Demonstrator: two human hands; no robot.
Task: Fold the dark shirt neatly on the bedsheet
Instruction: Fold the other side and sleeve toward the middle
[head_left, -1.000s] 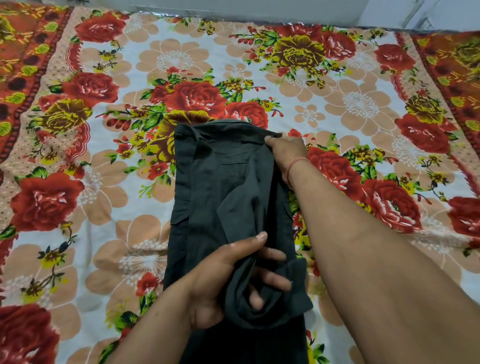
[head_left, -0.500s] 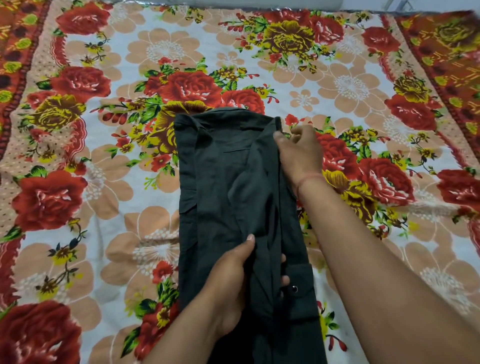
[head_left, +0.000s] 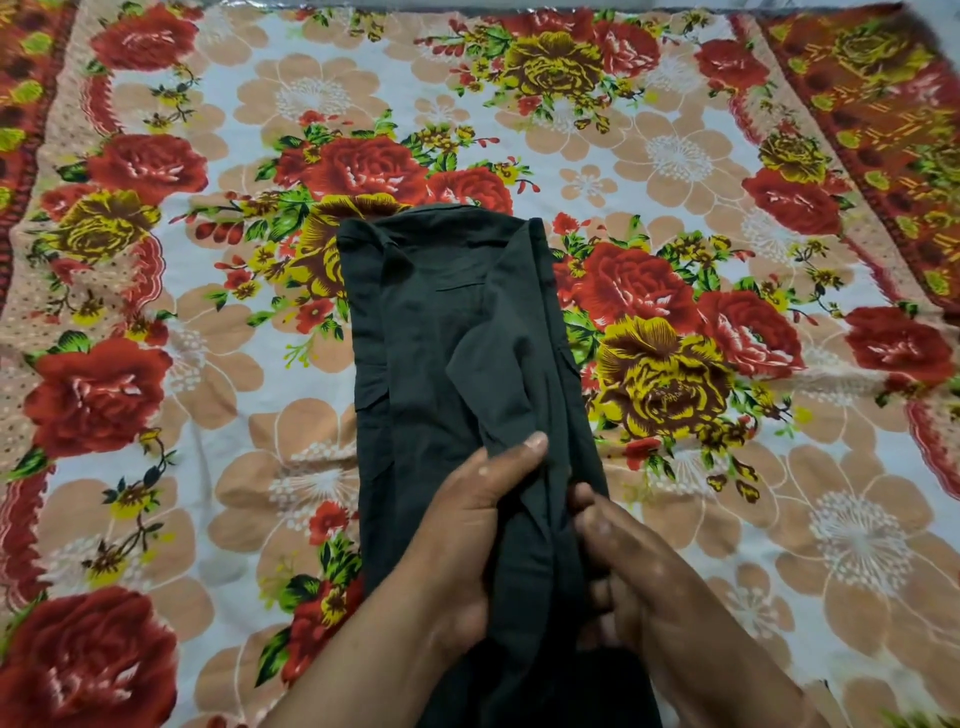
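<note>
Dark shirt (head_left: 457, 332) runs long from 6 to 12 on the bedsheet (head_left: 208, 364); left hand (head_left: 467, 545) and right hand (head_left: 623, 571) both clutch its near end

The dark shirt (head_left: 457, 332) lies in a long, narrow strip down the middle of the flowery bedsheet (head_left: 675, 156), with both sides folded in, its far end flat, and its near end bunched up and wrinkled.
</note>
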